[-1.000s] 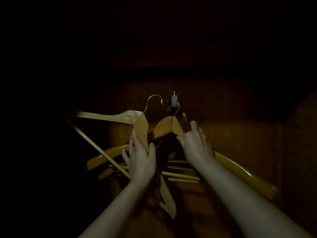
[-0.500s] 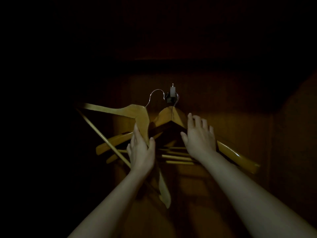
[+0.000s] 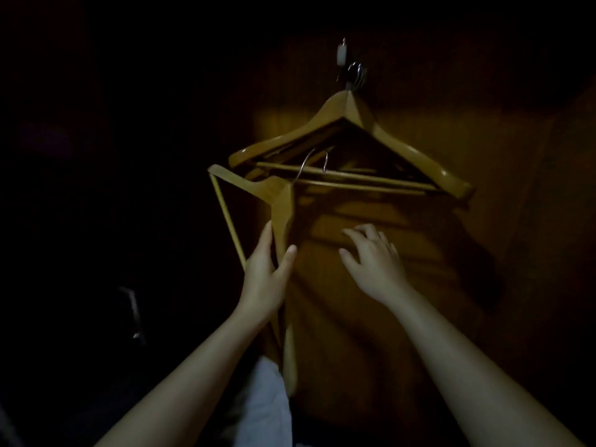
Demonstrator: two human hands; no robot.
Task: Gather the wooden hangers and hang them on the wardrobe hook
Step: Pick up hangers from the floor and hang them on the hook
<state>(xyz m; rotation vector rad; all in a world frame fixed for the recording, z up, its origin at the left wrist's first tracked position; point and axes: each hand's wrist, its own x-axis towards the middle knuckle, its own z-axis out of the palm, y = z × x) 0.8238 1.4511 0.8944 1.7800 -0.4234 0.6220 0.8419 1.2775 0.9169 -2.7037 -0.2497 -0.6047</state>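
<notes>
Several wooden hangers (image 3: 380, 133) hang together from the small wardrobe hook (image 3: 342, 54) on the dark wooden wall, their crossbars overlapping. My left hand (image 3: 263, 279) grips one more wooden hanger (image 3: 282, 214) by its lower arm, tilted on end with its metal hook (image 3: 314, 164) pointing up, in front of the hung bunch and below the wardrobe hook. My right hand (image 3: 374, 262) is free, fingers loosely spread, below the hung hangers and not touching them.
The wardrobe's wooden back panel (image 3: 483, 237) is lit only in the middle; everything to the left is dark. A faint metal bracket or handle (image 3: 132, 311) glints at lower left. Something white (image 3: 264, 401) lies below my left forearm.
My left hand lowered its hanger away from the wardrobe hook. My right hand let go of the hung hangers and dropped below them. The view tilted, so the hook now sits higher.
</notes>
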